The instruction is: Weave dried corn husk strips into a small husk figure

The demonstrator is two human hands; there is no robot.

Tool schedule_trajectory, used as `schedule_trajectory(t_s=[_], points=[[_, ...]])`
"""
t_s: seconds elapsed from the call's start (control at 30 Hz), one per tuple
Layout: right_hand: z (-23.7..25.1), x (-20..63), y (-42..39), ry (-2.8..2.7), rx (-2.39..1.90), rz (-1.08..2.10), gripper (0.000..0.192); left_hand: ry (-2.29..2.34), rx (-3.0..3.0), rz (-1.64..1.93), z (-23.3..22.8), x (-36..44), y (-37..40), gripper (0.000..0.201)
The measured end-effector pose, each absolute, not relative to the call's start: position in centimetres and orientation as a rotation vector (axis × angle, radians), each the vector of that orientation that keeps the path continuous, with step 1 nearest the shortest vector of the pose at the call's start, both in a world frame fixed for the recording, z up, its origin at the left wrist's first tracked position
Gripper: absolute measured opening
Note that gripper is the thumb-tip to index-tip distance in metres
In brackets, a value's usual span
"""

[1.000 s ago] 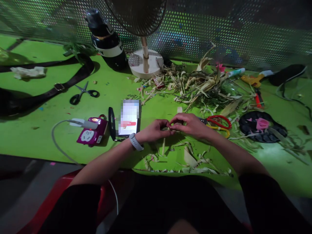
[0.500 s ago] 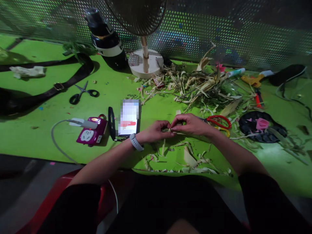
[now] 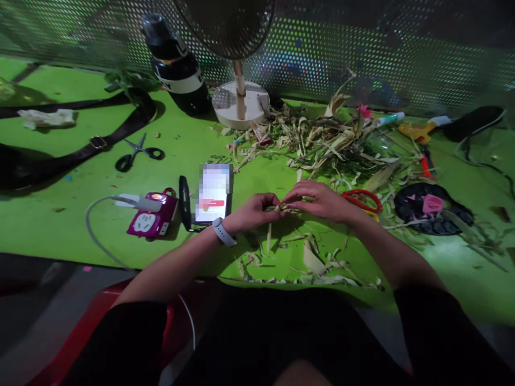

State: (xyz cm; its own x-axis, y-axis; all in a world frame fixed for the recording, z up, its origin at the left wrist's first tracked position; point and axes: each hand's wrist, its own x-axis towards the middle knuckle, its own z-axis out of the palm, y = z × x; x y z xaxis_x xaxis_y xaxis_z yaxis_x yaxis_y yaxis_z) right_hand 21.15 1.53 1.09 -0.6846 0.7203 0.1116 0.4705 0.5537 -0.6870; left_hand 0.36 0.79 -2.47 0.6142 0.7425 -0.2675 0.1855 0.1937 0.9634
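Both my hands meet over the green table [image 3: 249, 257], at the middle of the head view. Thumb and fingers of my left hand [image 3: 257, 210] are pinched on a pale strip of dried husk [image 3: 284, 208]. My right hand [image 3: 314, 199] pinches the same strip from the other side, its fingertips close to the left ones. One pale strip [image 3: 269, 238] hangs or lies just below the left fingers. The husk's exact shape between the fingertips is too small to make out. Loose husk scraps [image 3: 314, 260] lie on the table nearer my body.
A heap of dried husk [image 3: 322, 134] spreads behind my hands. Red-handled scissors [image 3: 364, 199] and a black tray [image 3: 430, 222] are to the right. At left are a phone [image 3: 213, 201], purple power adapter [image 3: 151, 217] and black scissors [image 3: 139, 154]. A fan [image 3: 240, 107] and dark bottle [image 3: 181, 80] stand behind.
My right hand has shifted slightly up and its fingers have straightened a little over the strip. More of the pale strip shows between the fingertips. My left hand has moved slightly.
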Motion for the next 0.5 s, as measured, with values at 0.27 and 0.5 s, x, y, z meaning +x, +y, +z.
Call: schedule_trajectory(t_s=[0.27,0.5], points=[[0.51,20.29,0.57,-2.477,-0.904,0.641,0.009,0.893,1.391,0.500,-2.31,0.70,0.71,0.023],[0.54,20.79,0.95,-2.454,-0.989,0.578,0.010,0.902,1.387,0.517,-2.61,0.35,0.90,0.023]])
